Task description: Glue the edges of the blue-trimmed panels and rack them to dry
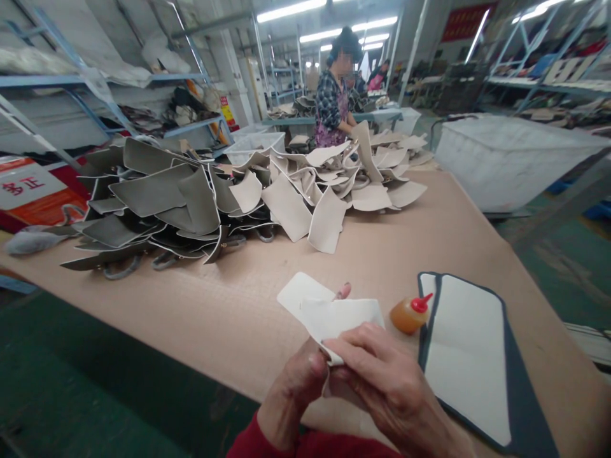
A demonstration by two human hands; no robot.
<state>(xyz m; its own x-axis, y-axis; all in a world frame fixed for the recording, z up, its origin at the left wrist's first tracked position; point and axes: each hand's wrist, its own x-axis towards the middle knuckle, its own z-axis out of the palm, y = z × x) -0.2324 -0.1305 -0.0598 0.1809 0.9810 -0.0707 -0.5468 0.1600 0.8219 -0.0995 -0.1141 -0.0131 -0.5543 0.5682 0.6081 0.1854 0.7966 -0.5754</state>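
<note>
The pale piece [346,315] is held above the near side of the table [229,318], its near corner curled between the two hands. The left hand [305,372] pinches that corner, thumb at the edge, with a fingertip showing past the far edge; the right hand [389,375] closes on the same corner from the right, fingers pressed on the upper face, its thumb hard to make out. For neat work here, the left pinch should probably stay firm and close to the edge, while the right fingers press evenly along it, so the sheet takes no stray crease. The far part is best left loose rather than bent. The glue-coloured bottle [405,316], with its red nozzle, stands just to the right, near the white-faced dark panels [468,356], so the right elbow and wrist should move with care.
</note>
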